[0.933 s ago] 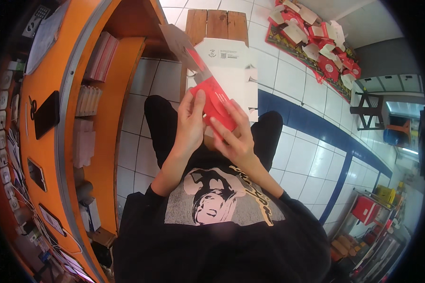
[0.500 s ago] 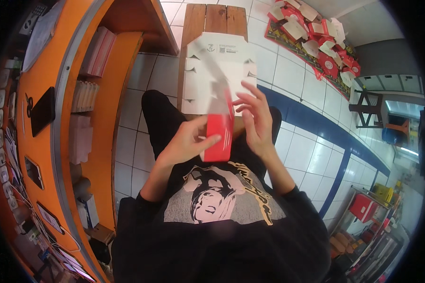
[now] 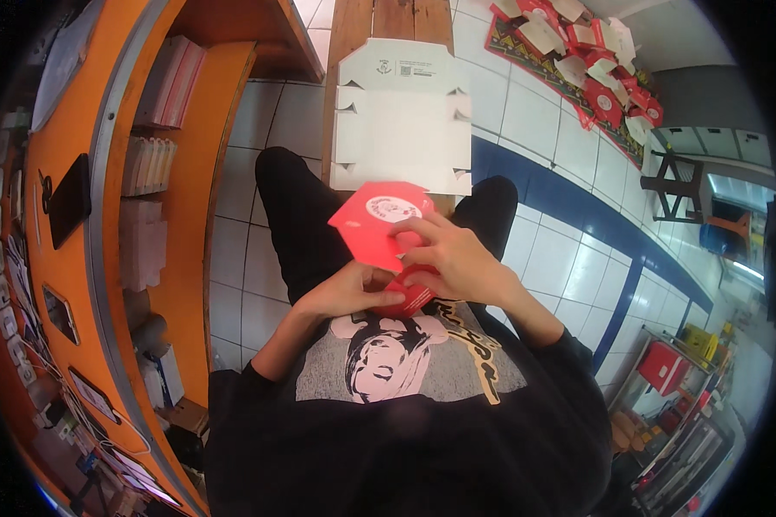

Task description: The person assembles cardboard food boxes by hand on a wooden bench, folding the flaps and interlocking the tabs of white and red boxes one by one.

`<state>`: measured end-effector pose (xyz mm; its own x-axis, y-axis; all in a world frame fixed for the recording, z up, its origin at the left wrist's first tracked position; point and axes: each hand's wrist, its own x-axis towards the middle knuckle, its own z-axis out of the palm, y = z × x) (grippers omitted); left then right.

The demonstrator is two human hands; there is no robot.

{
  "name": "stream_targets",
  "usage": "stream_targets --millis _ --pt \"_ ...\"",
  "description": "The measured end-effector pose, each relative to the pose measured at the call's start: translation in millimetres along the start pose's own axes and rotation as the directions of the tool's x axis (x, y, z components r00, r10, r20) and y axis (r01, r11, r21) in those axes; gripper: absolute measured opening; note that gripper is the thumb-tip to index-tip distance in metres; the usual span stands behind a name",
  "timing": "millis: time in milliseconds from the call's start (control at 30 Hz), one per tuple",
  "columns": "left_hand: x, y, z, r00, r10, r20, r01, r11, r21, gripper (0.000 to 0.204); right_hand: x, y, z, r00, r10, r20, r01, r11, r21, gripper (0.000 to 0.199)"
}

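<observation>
A red cardboard box [image 3: 366, 226] with a white oval print on its lid panel is held over my lap, partly folded. My left hand [image 3: 351, 291] grips its lower left part, thumb on the red side. At the lower right, my right hand [image 3: 457, 263] has its fingers bent against the lid panel and the fold below it; these fingers hide part of the box. Beyond the box, flat white box blanks [image 3: 401, 129] with slotted side tabs lie on a wooden bench [image 3: 351, 21] between my knees.
To the left stands an orange counter [image 3: 86, 284] with shelves of flat cartons [image 3: 174, 82] and phones on top. Several folded red-and-white boxes [image 3: 603, 99] lie piled on a patterned mat at the far right. A dark stool [image 3: 674, 185] stands beyond the tiled floor.
The red box has turned so its printed lid panel faces up. My right hand, apart with fingers spread before, has come down onto the box. My left hand keeps hold of it.
</observation>
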<state>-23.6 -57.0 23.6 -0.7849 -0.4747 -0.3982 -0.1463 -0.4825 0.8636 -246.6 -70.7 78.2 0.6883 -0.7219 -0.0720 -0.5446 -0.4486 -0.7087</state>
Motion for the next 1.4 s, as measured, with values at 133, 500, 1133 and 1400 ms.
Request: stream_targets --millis 133,500,1133,1400 --pt "2 14 5 0.925 0.131 -0.356 -0.195 0.969 -0.151 0.038 0 -1 9 0.957 0.031 -0.289 -0.019 0.999 0.044 0.045" --pt "23 54 -11 0.851 0.31 -0.425 -0.473 0.803 -0.362 0.055 17 10 20 0.642 -0.299 -0.705 0.135 0.95 -0.28 0.055" --pt "33 51 -1 0.759 0.65 0.017 -0.16 0.161 0.974 0.01 -4 65 -12 0.871 0.385 -0.307 -0.125 0.776 0.619 0.041" --pt "37 48 -42 0.988 0.156 -0.016 -0.088 0.634 0.768 0.016 -23 62 -12 0.939 0.329 -0.103 -0.092 0.528 0.844 0.018"
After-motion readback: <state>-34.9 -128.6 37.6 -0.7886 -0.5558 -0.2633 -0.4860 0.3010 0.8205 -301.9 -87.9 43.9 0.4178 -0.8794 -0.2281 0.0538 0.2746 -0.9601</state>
